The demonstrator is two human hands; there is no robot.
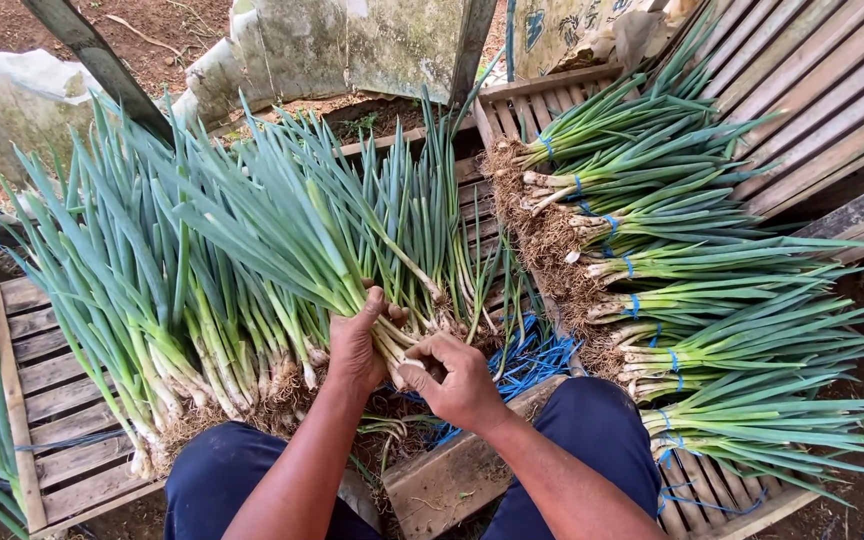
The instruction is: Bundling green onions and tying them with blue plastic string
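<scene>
Head view, looking down past both knees.

Left hand [356,345]: wrapped around a bunch of green onions [282,230] just above the roots, thumb on top, fingers closed on the stalks. Bunch held at centre frame, leaves fanning up and to the left, white ends pointing down toward the lap.

Right hand [462,380]: just beside the left, fingertips pinched on the white ends of the same bunch, grip narrow and closed.

Loose green onions [122,300]: heaped left of the hands, roots toward the body, leaves spread toward the top left, lying on a wooden slat pallet [47,400].

Blue ties [537,360]: a tangle of thin strips lying right of the hands, between the held bunch and the stacked pile.

Tied bunches [672,290]: stacked in a row on the right, each bound with a blue strip near the roots, roots facing left, leaves pointing right. Resting on a wooden slat rack [812,90] running up to the top right.

Dark blue trousers [592,430]: both knees at the bottom edge, either side of a wooden board [452,480].
</scene>
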